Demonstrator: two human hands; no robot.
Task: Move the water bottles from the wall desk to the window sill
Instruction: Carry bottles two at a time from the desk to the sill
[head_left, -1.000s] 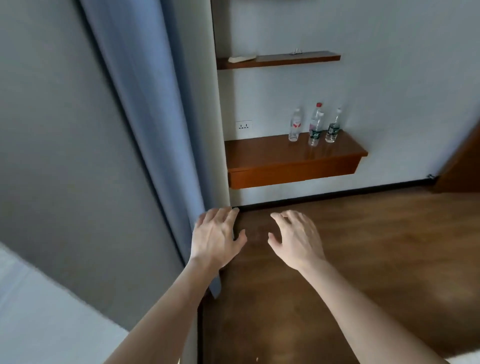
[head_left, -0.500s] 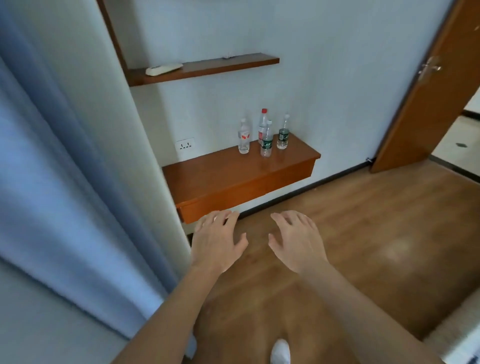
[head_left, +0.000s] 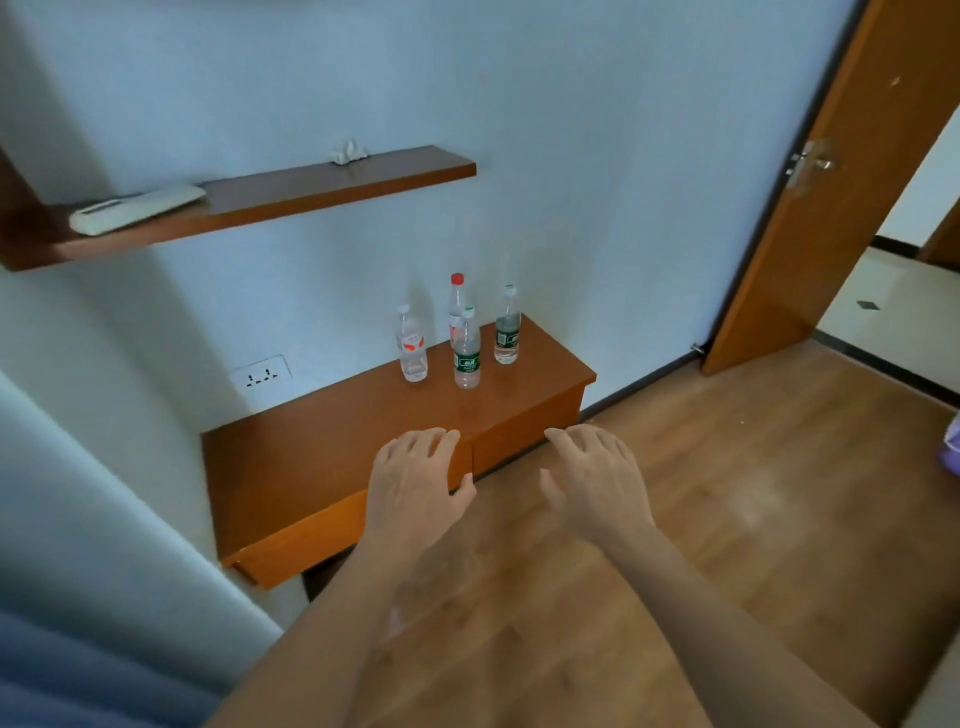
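Head view looks down on the wall desk (head_left: 311, 457), where four water bottles stand upright, caps up, clustered at its right end close to the wall: a red-labelled bottle (head_left: 413, 347) on the left, a red-capped bottle (head_left: 456, 296) behind a green-labelled bottle (head_left: 466, 353), and a second green bottle (head_left: 507, 332) nearest the right edge. The left hand (head_left: 415, 486) hovers over the desk's front edge and the right hand (head_left: 597, 478) over the wood floor (head_left: 753, 467). Both are palm down, fingers loosely spread, holding nothing.
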